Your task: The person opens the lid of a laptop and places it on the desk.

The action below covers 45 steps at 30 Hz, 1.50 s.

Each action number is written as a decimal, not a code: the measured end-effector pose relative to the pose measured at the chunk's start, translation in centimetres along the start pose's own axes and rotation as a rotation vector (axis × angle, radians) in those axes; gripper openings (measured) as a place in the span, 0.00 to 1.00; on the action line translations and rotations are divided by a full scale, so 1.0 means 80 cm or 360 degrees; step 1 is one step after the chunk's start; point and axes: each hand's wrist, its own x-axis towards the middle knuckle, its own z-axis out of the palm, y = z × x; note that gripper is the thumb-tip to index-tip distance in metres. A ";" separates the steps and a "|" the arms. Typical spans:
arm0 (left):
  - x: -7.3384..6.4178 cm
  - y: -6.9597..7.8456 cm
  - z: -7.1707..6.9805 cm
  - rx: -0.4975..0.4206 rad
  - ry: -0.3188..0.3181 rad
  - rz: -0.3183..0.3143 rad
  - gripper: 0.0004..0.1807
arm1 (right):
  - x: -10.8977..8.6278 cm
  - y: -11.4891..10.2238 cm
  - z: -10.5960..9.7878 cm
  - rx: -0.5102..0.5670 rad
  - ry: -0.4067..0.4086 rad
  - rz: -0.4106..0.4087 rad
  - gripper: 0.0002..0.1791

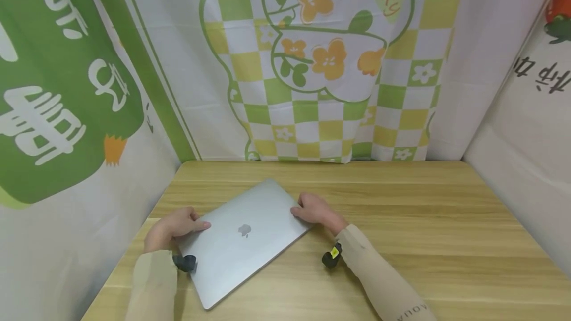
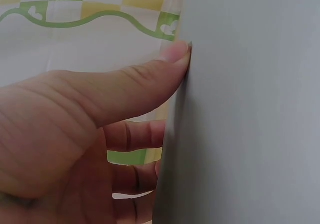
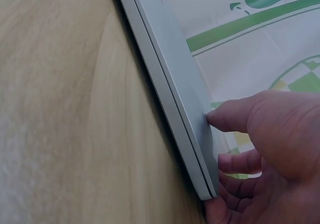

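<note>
A closed silver laptop [image 1: 250,256] with an apple logo on its lid lies at an angle over the wooden table. My left hand [image 1: 178,224] grips its left edge, thumb on top of the lid. In the left wrist view the other fingers of the left hand [image 2: 100,129] curl at the laptop's edge [image 2: 250,103], their tips hidden behind it. At the right corner my right hand [image 1: 314,209] grips the laptop, thumb on the lid. The right wrist view shows the right hand [image 3: 270,149] with fingers under the corner of the laptop [image 3: 170,83], close over the table.
The wooden table [image 1: 401,222] reaches back to a checkered green and yellow curtain [image 1: 321,128]. Printed cloth walls stand at the left [image 1: 111,202] and right [image 1: 526,142]. A black wrist camera [image 1: 185,262] overlaps the laptop's left side in the head view.
</note>
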 end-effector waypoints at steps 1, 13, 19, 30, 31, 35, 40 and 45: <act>0.000 0.002 0.000 0.0001 0.0001 0.0005 0.28 | -0.001 0.001 0.000 -0.0004 0.0000 0.0005 0.13; 0.008 0.012 0.008 -0.0013 -0.0006 0.0062 0.27 | -0.001 0.012 -0.009 -0.0023 0.0000 0.0030 0.14; 0.011 0.016 0.009 -0.0010 -0.0004 0.0068 0.26 | -0.003 0.010 -0.015 -0.0032 -0.0009 0.0042 0.16; 0.020 0.033 0.014 0.0033 -0.0037 0.0110 0.28 | -0.007 0.022 -0.019 -0.0057 0.0007 0.0093 0.15; 0.020 0.033 0.015 0.0036 -0.0037 0.0110 0.28 | -0.007 0.023 -0.019 -0.0057 0.0004 0.0101 0.15; 0.021 0.036 0.015 0.0011 -0.0036 0.0121 0.26 | -0.008 0.024 -0.020 -0.0071 0.0001 0.0118 0.15; 0.021 0.040 0.017 0.0009 -0.0008 0.0136 0.24 | -0.010 0.024 -0.023 -0.0102 0.0022 0.0125 0.15; 0.020 0.045 0.017 0.0034 0.0012 0.0164 0.25 | -0.012 0.025 -0.025 -0.0089 0.0024 0.0151 0.16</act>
